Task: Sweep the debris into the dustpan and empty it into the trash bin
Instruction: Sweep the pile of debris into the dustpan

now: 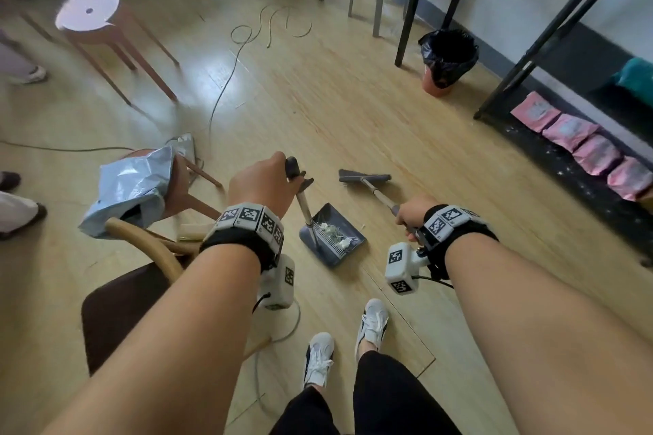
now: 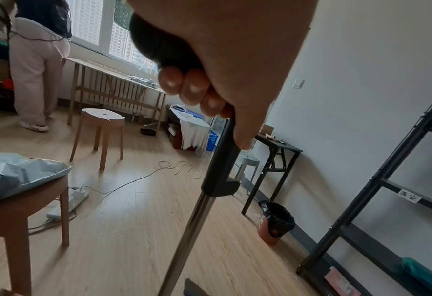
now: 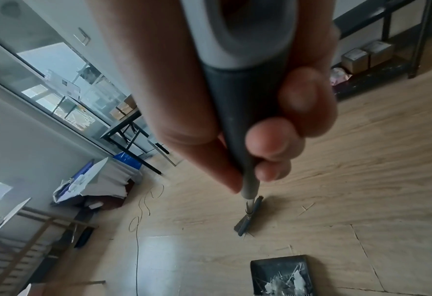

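My left hand (image 1: 261,184) grips the black top of the dustpan handle (image 1: 304,201); in the left wrist view its fingers (image 2: 192,88) curl round that grip above the metal pole (image 2: 192,226). The dark grey dustpan (image 1: 348,240) sits on the floor between my hands, with white debris (image 1: 335,233) inside, also seen as debris (image 3: 285,282) in the right wrist view. My right hand (image 1: 411,214) holds the broom handle (image 3: 237,120). The broom head (image 1: 364,177) rests on the floor beyond the pan. The trash bin (image 1: 447,62), orange with a black liner, stands far right by the wall.
A wooden stool carrying a grey plastic bag (image 1: 130,187) stands left, another stool (image 1: 95,21) farther back. A cable (image 1: 226,81) lies across the floor. Black table legs (image 1: 413,0) and a black shelf frame (image 1: 551,32) flank the bin. A chair (image 1: 141,279) is close at my left.
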### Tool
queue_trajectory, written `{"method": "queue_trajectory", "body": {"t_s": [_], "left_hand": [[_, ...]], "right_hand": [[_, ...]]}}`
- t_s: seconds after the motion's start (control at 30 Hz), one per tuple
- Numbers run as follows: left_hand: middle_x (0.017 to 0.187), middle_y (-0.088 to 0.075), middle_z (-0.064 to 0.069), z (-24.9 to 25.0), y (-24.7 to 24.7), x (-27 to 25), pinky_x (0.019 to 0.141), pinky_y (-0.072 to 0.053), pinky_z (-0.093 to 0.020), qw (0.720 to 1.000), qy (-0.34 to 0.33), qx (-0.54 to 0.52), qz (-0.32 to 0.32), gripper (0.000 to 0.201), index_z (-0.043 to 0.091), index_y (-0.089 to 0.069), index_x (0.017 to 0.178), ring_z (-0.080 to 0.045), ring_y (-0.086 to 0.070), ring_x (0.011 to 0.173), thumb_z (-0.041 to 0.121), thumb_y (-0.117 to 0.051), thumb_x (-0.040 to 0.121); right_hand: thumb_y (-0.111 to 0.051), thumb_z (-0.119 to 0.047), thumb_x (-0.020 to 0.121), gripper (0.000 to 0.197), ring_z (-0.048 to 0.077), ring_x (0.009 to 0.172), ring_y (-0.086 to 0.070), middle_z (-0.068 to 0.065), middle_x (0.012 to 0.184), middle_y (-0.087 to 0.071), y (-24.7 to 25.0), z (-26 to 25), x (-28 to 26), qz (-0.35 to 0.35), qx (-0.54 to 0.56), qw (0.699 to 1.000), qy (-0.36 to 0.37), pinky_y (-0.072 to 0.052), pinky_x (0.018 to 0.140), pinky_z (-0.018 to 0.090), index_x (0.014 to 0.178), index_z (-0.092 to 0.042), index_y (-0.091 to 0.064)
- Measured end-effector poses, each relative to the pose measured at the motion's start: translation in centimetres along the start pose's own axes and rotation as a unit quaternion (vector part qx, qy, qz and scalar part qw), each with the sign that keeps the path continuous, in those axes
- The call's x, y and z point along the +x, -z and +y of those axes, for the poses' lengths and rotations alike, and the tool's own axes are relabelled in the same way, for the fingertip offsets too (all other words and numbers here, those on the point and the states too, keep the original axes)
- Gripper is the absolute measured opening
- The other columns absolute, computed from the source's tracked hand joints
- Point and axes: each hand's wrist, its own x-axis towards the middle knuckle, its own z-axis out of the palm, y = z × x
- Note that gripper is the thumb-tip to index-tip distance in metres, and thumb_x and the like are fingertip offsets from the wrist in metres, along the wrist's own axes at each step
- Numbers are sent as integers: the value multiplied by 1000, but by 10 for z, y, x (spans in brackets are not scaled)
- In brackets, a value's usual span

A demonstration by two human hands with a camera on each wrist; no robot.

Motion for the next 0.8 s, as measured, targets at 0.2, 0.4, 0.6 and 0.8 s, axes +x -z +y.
{"method": "queue_trajectory", "body": {"t_s": [0.2,0.4,0.6,0.8], "left_hand": [[78,-51,5,0,4,0,62,-40,-28,1000,-2,-8,-1,26,25,-44,88,-21,-51,72,50,-51,90],[78,-51,4,0,4,-11,62,-35,-29,1000,-7,-8,-2,27,21,-47,92,-22,-49,73,48,-51,91],[86,-59,-1,-3,1,-21,61,-38,-30,999,-38,2,-12,29,17,-53,104,-24,-52,73,44,-49,94],[97,-63,-6,1,4,-26,66,-42,-32,998,-45,-22,-40,30,14,-54,111,-27,-57,81,39,-51,94]], "right_hand": [[-52,-22,91,30,30,89,-58,17,93,-58,1,7,5,12,-92,996,4,-47,91,40,108,1,-62],[-50,-8,91,21,22,52,-45,10,60,-49,2,24,-31,-30,-137,990,-13,-37,54,29,70,-3,-51],[-48,-10,96,15,13,55,-41,3,72,-49,-13,49,-77,-58,-169,984,30,-36,49,20,91,-4,-60],[-52,-19,96,38,18,68,-50,9,96,-63,-16,75,-105,-42,-98,994,11,-42,58,24,130,-2,-58]]}}
